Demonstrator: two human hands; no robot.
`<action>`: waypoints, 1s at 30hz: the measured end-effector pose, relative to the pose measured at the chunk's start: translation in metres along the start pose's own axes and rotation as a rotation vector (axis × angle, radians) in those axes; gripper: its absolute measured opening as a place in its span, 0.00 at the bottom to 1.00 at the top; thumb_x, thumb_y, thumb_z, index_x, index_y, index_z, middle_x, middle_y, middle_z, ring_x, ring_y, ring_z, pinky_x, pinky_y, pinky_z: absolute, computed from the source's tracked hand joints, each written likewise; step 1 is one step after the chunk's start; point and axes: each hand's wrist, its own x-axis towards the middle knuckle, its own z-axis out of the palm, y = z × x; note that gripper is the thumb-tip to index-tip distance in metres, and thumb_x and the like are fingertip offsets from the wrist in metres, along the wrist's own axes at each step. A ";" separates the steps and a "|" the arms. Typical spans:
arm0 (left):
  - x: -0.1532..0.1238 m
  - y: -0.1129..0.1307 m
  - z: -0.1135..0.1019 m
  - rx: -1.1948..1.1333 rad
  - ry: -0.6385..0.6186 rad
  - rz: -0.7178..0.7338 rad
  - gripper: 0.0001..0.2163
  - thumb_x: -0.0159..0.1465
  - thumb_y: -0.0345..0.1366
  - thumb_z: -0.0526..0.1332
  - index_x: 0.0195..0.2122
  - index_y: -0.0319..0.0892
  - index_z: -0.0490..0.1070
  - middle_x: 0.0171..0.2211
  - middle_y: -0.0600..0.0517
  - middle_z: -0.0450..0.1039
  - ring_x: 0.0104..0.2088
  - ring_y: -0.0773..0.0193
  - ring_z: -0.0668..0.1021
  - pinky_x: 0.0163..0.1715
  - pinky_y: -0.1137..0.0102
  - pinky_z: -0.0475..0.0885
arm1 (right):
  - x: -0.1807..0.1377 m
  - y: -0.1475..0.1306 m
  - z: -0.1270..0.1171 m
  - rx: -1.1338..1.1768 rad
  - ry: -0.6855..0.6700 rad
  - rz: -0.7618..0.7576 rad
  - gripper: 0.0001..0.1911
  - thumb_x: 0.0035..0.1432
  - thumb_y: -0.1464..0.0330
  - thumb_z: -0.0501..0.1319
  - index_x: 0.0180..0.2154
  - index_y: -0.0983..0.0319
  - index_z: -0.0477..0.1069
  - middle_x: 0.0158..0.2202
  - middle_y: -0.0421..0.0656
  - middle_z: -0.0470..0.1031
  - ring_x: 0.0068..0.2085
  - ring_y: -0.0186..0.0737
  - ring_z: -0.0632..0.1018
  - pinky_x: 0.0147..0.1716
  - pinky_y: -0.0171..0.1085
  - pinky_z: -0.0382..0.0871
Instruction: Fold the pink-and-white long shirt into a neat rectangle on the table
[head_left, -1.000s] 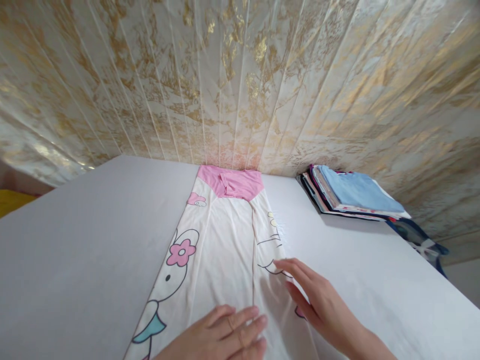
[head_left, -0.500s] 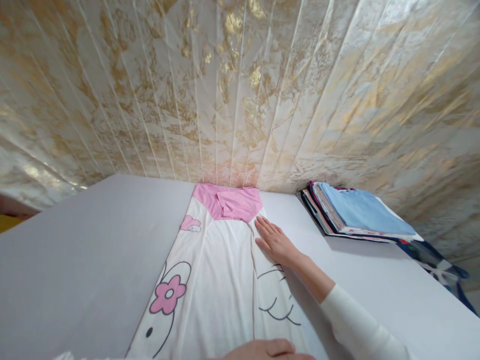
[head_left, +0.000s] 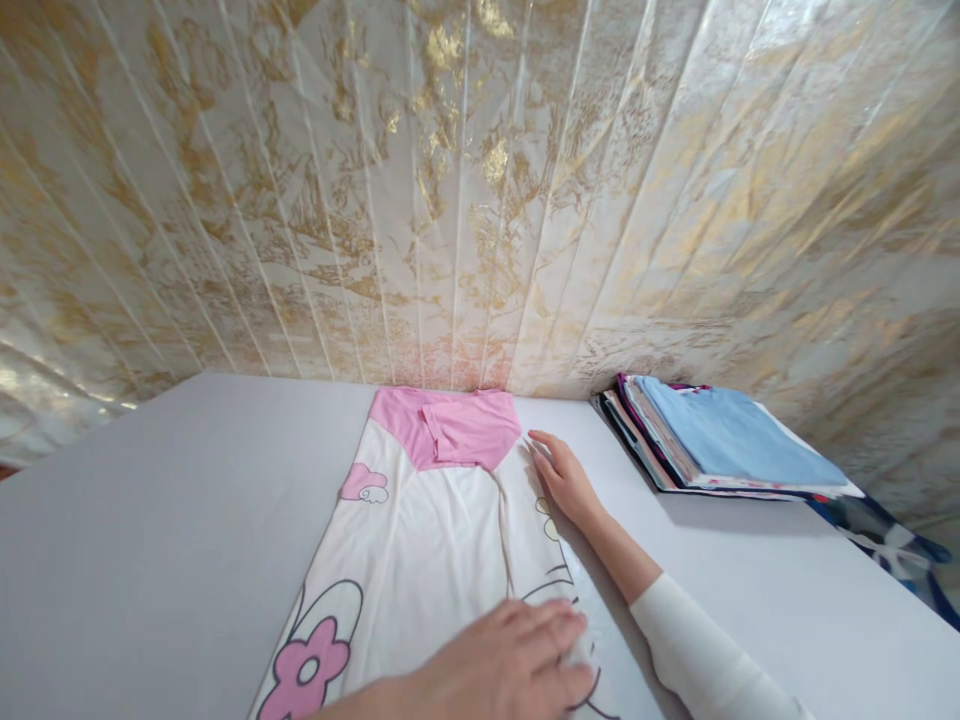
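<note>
A long white nightdress [head_left: 442, 540] with pink shoulders and a cartoon print lies on the white table, its sides folded inward. One pink short sleeve [head_left: 469, 430] is laid across its top. My left hand [head_left: 517, 660], slightly blurred, reaches in from the bottom with fingers stretched over the lower right part of the cloth. My right hand [head_left: 568, 483] is by the nightdress's right edge just below the pink shoulder, fingers extended and thumb apart. Neither hand grips the cloth. The garment's bottom end is out of view.
A neat stack of folded clothes [head_left: 735, 440], light blue on top, stands on the table [head_left: 150, 540] to the right. Dark blue patterned cloth [head_left: 885, 550] hangs at the right edge. A gold-and-white curtain [head_left: 450, 200] rises behind the table.
My left hand has moved up and forward over the nightdress. My right hand has shifted slightly off the cloth to its right edge. The view has tilted up slightly.
</note>
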 end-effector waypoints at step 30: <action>0.075 -0.148 -0.027 0.100 0.285 -0.099 0.12 0.64 0.22 0.55 0.47 0.41 0.67 0.44 0.50 0.74 0.48 0.61 0.72 0.49 0.66 0.59 | -0.041 -0.046 -0.047 -0.215 -0.153 -0.382 0.15 0.61 0.79 0.48 0.25 0.61 0.61 0.27 0.41 0.68 0.35 0.40 0.66 0.35 0.40 0.55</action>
